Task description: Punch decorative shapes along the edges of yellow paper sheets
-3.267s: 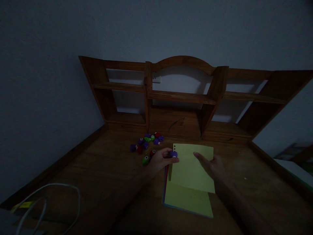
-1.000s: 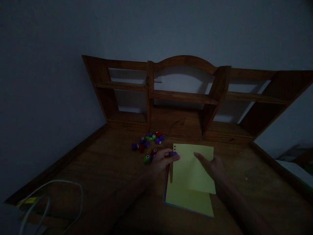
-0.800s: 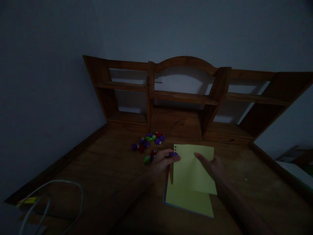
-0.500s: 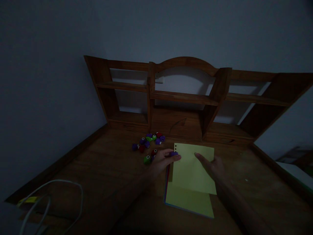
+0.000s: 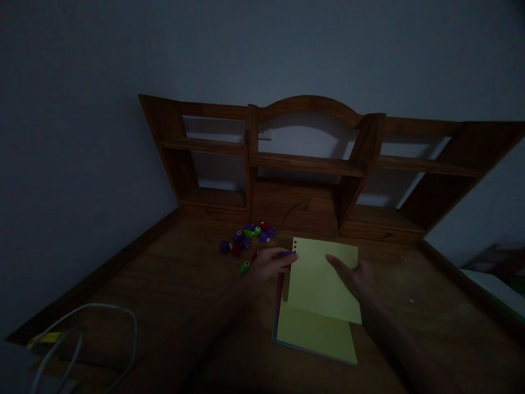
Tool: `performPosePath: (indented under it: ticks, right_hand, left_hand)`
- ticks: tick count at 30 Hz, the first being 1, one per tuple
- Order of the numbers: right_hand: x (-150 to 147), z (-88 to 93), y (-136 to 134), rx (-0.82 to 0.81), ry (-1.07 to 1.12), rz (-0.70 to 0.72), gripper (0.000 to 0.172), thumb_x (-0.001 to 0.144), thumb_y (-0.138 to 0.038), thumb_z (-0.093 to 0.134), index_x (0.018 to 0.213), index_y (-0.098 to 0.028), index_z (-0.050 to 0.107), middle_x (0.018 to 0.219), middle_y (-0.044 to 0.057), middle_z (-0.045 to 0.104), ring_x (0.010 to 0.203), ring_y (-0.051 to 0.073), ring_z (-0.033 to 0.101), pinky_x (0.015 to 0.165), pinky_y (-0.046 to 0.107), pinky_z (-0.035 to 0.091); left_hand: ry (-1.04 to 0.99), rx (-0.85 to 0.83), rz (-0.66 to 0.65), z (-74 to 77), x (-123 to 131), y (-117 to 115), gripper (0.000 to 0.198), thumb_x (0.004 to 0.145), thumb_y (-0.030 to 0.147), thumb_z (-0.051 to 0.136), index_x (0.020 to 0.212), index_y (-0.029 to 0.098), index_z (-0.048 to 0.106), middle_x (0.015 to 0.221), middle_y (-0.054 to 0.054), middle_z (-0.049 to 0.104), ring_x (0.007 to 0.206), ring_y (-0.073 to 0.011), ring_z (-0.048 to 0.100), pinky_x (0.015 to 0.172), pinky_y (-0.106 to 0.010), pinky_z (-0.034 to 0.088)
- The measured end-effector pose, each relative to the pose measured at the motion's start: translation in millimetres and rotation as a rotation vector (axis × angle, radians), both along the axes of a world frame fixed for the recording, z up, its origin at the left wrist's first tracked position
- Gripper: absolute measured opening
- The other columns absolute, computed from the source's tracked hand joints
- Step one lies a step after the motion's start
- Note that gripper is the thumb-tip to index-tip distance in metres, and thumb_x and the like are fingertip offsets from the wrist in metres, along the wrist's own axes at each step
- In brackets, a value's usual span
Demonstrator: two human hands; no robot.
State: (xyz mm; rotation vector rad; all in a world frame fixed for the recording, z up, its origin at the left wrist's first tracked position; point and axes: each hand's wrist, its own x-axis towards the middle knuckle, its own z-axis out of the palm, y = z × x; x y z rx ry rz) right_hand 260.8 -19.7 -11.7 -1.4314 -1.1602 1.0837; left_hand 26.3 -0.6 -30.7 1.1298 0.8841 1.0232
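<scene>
Sheet: plain pale yellow. Pad: yellow top, red and blue edges. Toys: purple, green, red; some with white, dark-centred spots. Bench: brown, wood-grained. Shelf: brown. Wall: blue-grey. Cable: white.

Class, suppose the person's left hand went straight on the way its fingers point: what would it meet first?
Probably the top yellow sheet: the left hand points rightward at its holed edge and overlaps it in view. Depth is unclear, so they may already touch.
</scene>
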Motion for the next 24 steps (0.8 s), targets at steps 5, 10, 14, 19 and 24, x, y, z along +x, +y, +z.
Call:
performPosePath:
  ticks: [5, 10, 14, 19, 24]
  right_hand:
    - [3, -0.7, 4, 0.023, -0.021, -0.027, 0.045, 0.067, -0.050, 0.075, 0.086, -0.010, 0.071, 0.081, 0.015, 0.075, 0.066, 0.030, 0.072, 0.052, 0.032, 0.056]
    - [1, 11.3, -1, -0.016, -0.025, -0.041, 0.042, 0.066, -0.049, 0.077, 0.081, -0.011, 0.071, 0.077, 0.014, 0.075, 0.062, 0.028, 0.071, 0.049, 0.031, 0.055]
    - [2, 9.0, -1, -0.022, 0.004, -0.032, 0.040, 0.067, -0.049, 0.075, 0.082, -0.012, 0.071, 0.076, 0.013, 0.075, 0.061, 0.028, 0.071, 0.048, 0.031, 0.054]
    - [6, -3.4, 7, 0.004, 0.027, -0.081, 0.042, 0.066, -0.050, 0.077, 0.084, -0.012, 0.070, 0.076, 0.012, 0.075, 0.060, 0.028, 0.071, 0.048, 0.032, 0.054]
    - [4, 3.3, 4, -0.034, 0.094, -0.108, 0.043, 0.066, -0.049, 0.077, 0.086, -0.013, 0.069, 0.074, 0.011, 0.075, 0.057, 0.027, 0.070, 0.045, 0.031, 0.053]
  left_hand:
    - [-0.045, -0.026, 0.055, 10.6, -7, 4, 0.041, 0.068, 0.044, 0.077, 0.093, 0.012, 0.071, 0.101, -0.013, 0.072, 0.093, -0.0242, 0.067, 0.093, -0.040, 0.050]
    - [-0.060, -0.033, 0.122, 20.1, -18, 7, 0.038, 0.069, 0.042, 0.077, 0.092, 0.012, 0.069, 0.096, -0.013, 0.072, 0.094, -0.0256, 0.068, 0.094, -0.040, 0.050]
    - [-0.066, -0.013, 0.187, 22.4, -31, 18, 0.038, 0.069, 0.043, 0.075, 0.092, 0.013, 0.067, 0.094, -0.012, 0.072, 0.093, -0.0255, 0.068, 0.091, -0.040, 0.050]
    - [0.092, 0.074, 0.341, 11.9, -43, 33, 0.038, 0.065, 0.047, 0.076, 0.084, 0.016, 0.066, 0.086, -0.008, 0.072, 0.082, -0.0217, 0.068, 0.076, -0.034, 0.052]
    - [0.506, 0.342, 0.350, -5.8, -44, 32, 0.041, 0.065, 0.055, 0.072, 0.081, 0.018, 0.069, 0.078, -0.005, 0.070, 0.073, -0.0188, 0.063, 0.064, -0.028, 0.045]
